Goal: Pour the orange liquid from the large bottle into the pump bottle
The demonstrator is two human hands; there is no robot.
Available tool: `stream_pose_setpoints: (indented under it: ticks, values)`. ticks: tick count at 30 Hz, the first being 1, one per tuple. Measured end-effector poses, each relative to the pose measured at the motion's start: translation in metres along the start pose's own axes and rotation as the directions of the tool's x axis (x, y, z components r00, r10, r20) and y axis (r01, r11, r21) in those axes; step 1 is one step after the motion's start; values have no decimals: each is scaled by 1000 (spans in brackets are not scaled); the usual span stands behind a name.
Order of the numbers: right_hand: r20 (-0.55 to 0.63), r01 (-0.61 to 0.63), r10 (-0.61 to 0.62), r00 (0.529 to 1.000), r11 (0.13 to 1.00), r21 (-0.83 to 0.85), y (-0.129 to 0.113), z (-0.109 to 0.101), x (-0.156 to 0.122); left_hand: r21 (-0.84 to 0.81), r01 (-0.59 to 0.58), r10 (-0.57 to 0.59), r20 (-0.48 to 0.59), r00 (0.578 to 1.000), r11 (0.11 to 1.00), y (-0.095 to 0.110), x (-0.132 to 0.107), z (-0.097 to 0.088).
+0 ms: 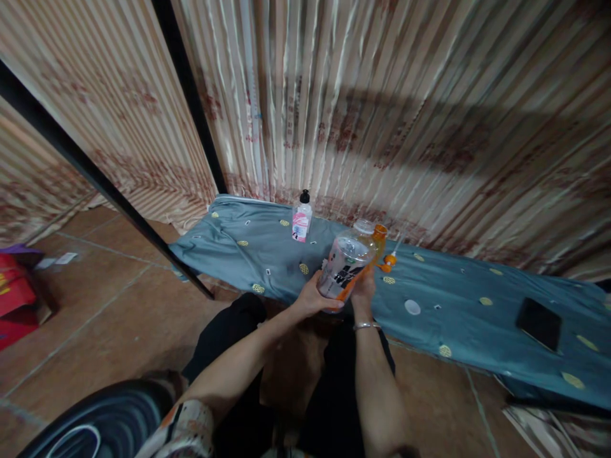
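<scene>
My left hand (312,296) is wrapped around the base of a clear plastic bottle (344,264) with a black-and-white label, held tilted over the near edge of the teal sheet (449,305). My right hand (363,286), a bracelet on its wrist, sits behind that bottle and grips an orange bottle (377,245), mostly hidden by the clear one. An orange cap (389,261) lies on the sheet just right of the bottles. A small white cap (412,307) lies further right.
A white spray bottle with a pink label (302,217) stands upright at the back of the sheet. A black phone (539,323) lies far right. Striped curtains hang behind. A black pole (109,191) slants across the left; red boxes (14,299) sit on the tiled floor.
</scene>
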State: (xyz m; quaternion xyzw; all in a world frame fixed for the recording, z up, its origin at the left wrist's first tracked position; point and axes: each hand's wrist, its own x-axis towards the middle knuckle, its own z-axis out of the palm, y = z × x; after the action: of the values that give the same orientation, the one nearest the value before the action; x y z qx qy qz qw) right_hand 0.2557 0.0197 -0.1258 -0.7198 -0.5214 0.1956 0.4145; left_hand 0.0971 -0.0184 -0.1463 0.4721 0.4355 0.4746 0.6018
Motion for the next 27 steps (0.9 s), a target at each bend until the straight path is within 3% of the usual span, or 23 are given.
stream_pose_setpoints:
  ticks: [3, 7, 9, 12, 15, 18, 27]
  values:
    - [-36, -104, 105, 994, 994, 19, -6, 1, -5, 24, 31, -30, -63, 998, 999, 3, 2, -9]
    - [-31, -171, 173, 984, 984, 58, -13, -1, -9, 59, 31, -15, -251, 968, 998, 19, 12, -44]
    - [-22, -196, 198, 980, 978, 67, -17, -3, -10, 83, 23, 8, -361, 932, 996, 29, 21, -68]
    - [-17, -206, 208, 978, 976, 73, -20, -6, -10, 126, 30, 42, -534, 845, 992, 41, 33, -99]
    - [-2, -203, 204, 979, 977, 71, -19, -10, -9, 160, 67, 49, -630, 775, 985, 44, 40, -121]
    - [14, -177, 176, 984, 979, 99, -14, -11, -7, 197, 107, 52, -665, 745, 975, 39, 40, -130]
    - [-25, -138, 146, 989, 972, 189, 1, -16, -9, 352, 178, 109, -661, 742, 919, 25, 40, -128]
